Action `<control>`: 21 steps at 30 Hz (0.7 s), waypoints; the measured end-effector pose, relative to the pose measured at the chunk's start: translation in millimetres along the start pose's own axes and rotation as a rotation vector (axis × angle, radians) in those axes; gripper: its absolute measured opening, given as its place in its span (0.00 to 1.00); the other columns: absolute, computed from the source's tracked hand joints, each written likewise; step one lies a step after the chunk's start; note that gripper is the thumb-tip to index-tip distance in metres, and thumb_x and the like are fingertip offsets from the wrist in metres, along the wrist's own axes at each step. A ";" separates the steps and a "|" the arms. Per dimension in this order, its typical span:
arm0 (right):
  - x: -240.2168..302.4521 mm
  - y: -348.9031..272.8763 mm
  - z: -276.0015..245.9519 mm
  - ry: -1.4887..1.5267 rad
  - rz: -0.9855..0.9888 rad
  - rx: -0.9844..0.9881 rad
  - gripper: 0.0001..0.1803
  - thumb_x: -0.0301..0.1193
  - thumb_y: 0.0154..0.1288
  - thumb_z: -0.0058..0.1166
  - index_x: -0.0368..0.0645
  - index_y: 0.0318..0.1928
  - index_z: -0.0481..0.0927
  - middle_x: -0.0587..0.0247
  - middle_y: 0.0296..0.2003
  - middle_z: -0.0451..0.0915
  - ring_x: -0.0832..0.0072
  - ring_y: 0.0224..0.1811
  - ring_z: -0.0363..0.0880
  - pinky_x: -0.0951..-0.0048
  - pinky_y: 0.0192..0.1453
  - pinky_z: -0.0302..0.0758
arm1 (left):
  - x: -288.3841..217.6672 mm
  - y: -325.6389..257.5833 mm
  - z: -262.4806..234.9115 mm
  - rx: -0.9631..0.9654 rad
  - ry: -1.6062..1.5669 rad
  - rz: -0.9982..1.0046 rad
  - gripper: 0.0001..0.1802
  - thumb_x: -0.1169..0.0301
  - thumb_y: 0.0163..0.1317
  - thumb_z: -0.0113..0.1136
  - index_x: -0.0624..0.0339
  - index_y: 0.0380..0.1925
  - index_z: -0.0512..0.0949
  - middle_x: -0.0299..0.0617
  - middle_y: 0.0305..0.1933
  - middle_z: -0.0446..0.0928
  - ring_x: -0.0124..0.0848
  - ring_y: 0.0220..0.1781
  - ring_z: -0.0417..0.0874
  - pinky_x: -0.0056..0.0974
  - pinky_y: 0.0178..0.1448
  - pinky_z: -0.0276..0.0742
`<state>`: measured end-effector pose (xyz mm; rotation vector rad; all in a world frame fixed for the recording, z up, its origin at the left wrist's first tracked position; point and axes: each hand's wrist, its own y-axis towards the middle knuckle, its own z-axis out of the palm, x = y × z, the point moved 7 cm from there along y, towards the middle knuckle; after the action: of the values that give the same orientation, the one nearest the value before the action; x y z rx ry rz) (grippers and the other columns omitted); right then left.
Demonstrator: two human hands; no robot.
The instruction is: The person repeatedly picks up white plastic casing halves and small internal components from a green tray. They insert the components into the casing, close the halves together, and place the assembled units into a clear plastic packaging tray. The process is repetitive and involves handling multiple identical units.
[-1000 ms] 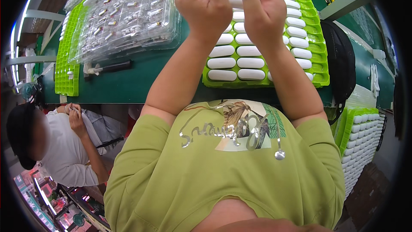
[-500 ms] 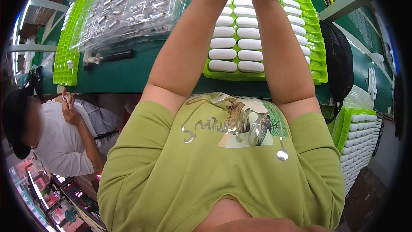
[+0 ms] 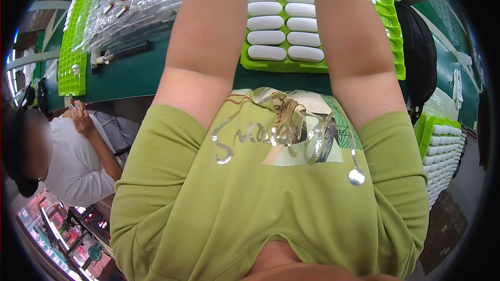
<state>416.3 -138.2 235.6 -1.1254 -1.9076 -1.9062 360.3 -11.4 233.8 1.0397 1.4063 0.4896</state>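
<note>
Both my forearms stretch forward over a bright green tray (image 3: 284,65), and they pass out of the picture at its upper edge. My left hand and my right hand are beyond that edge, so whatever they hold or touch is hidden. Between the forearms, white oblong pieces with rounded ends (image 3: 266,53) lie in rows in the tray. More of these pieces show past my right forearm, where several tray slots hold nothing.
Left of the tray, clear plastic trays (image 3: 140,0) hold small metallic parts beside a black-handled tool (image 3: 127,51) and a narrow green tray (image 3: 73,70). A black bag (image 3: 416,52) sits at right, above stacked trays of white pieces (image 3: 442,145). A co-worker (image 3: 83,161) sits at left.
My hands have gone out of view past the upper edge. The table and trays sit higher in the picture, and my forearms appear larger and farther apart.
</note>
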 end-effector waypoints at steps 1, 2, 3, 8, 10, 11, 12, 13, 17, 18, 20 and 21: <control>-10.4 -0.9 6.8 -0.007 0.024 0.005 0.23 0.46 0.60 0.57 0.40 0.18 0.81 0.44 0.21 0.80 0.48 0.27 0.81 0.55 0.34 0.76 | 2.8 -7.4 4.1 -0.029 0.059 -0.040 0.30 0.57 0.72 0.40 0.65 0.21 0.83 0.61 0.27 0.81 0.59 0.31 0.82 0.54 0.38 0.76; -23.9 -5.3 12.0 -0.047 -0.026 0.037 0.22 0.44 0.61 0.55 0.39 0.19 0.82 0.43 0.22 0.80 0.48 0.28 0.82 0.54 0.35 0.76 | 9.1 -14.9 5.0 -0.059 0.117 -0.081 0.30 0.57 0.72 0.40 0.65 0.21 0.83 0.61 0.27 0.81 0.60 0.31 0.82 0.55 0.39 0.76; -22.7 -10.1 10.1 -0.051 0.001 0.039 0.22 0.43 0.61 0.54 0.39 0.18 0.82 0.43 0.22 0.80 0.49 0.27 0.81 0.54 0.34 0.76 | 18.9 -19.2 7.9 0.028 0.035 -0.108 0.29 0.56 0.71 0.41 0.67 0.24 0.83 0.64 0.28 0.80 0.61 0.32 0.82 0.56 0.39 0.75; -25.6 -26.0 -20.2 0.218 0.053 -0.019 0.22 0.38 0.69 0.52 0.38 0.18 0.77 0.52 0.13 0.73 0.62 0.16 0.71 0.62 0.25 0.68 | -3.2 -49.3 -25.8 -0.011 -0.367 0.004 0.20 0.65 0.68 0.59 0.66 0.19 0.77 0.49 0.15 0.69 0.44 0.20 0.73 0.45 0.30 0.71; -12.8 -36.6 -37.7 0.212 0.059 0.089 0.23 0.36 0.71 0.51 0.38 0.18 0.76 0.56 0.13 0.72 0.68 0.16 0.69 0.65 0.25 0.66 | 15.2 -72.9 -23.6 0.235 -0.597 -0.417 0.19 0.67 0.67 0.61 0.64 0.17 0.76 0.46 0.15 0.66 0.41 0.19 0.72 0.43 0.27 0.68; -15.3 -40.5 -42.2 0.203 0.065 0.142 0.23 0.36 0.72 0.51 0.38 0.18 0.75 0.58 0.13 0.71 0.71 0.17 0.68 0.67 0.24 0.66 | 12.2 -84.7 -23.3 0.388 -0.704 -0.543 0.13 0.66 0.69 0.60 0.66 0.36 0.73 0.45 0.25 0.73 0.34 0.24 0.76 0.37 0.29 0.72; -4.8 -45.5 -52.4 0.139 -0.223 0.063 0.24 0.36 0.73 0.52 0.37 0.19 0.74 0.62 0.12 0.68 0.78 0.17 0.65 0.70 0.25 0.64 | 7.7 -98.5 -24.2 0.541 -0.788 -0.678 0.20 0.65 0.71 0.59 0.68 0.55 0.70 0.43 0.36 0.79 0.26 0.29 0.80 0.31 0.30 0.77; -6.1 -55.6 -55.0 0.100 -0.355 0.096 0.17 0.34 0.70 0.57 0.38 0.25 0.75 0.67 0.16 0.69 0.79 0.19 0.64 0.72 0.25 0.63 | 6.4 -110.0 -26.8 0.589 -0.959 -0.780 0.23 0.69 0.70 0.59 0.68 0.59 0.65 0.45 0.38 0.80 0.28 0.29 0.81 0.33 0.32 0.80; 7.0 -80.0 -72.4 0.260 -0.339 0.259 0.07 0.29 0.64 0.63 0.40 0.32 0.80 0.67 0.26 0.76 0.79 0.25 0.69 0.75 0.29 0.68 | 17.1 -134.1 -48.2 0.664 -1.068 -0.748 0.37 0.78 0.63 0.64 0.68 0.67 0.55 0.52 0.43 0.81 0.30 0.32 0.84 0.33 0.35 0.84; 3.7 -86.1 -75.1 0.370 -0.241 0.291 0.05 0.28 0.62 0.64 0.40 0.33 0.81 0.65 0.27 0.78 0.77 0.26 0.71 0.75 0.29 0.69 | 17.4 -135.3 -56.4 0.657 -1.037 -0.693 0.37 0.79 0.62 0.64 0.66 0.67 0.55 0.51 0.43 0.81 0.30 0.33 0.84 0.33 0.36 0.84; -22.2 -100.7 -77.5 0.584 0.143 0.406 0.08 0.28 0.64 0.63 0.39 0.41 0.80 0.67 0.33 0.79 0.82 0.31 0.73 0.77 0.33 0.71 | 14.5 -137.8 -70.2 0.646 -0.979 -0.582 0.38 0.82 0.61 0.64 0.64 0.68 0.55 0.50 0.44 0.81 0.29 0.36 0.84 0.33 0.38 0.84; -24.4 -109.4 -79.7 0.663 0.321 0.479 0.11 0.27 0.64 0.63 0.38 0.45 0.79 0.67 0.35 0.80 0.82 0.33 0.74 0.77 0.34 0.72 | 12.9 -141.6 -75.6 0.639 -0.986 -0.587 0.40 0.84 0.61 0.63 0.59 0.70 0.55 0.47 0.44 0.81 0.28 0.38 0.84 0.32 0.39 0.83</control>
<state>334.8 -206.0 147.9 -0.5174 -1.5572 -1.3131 250.1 -49.7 122.8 1.0527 0.8662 -0.8668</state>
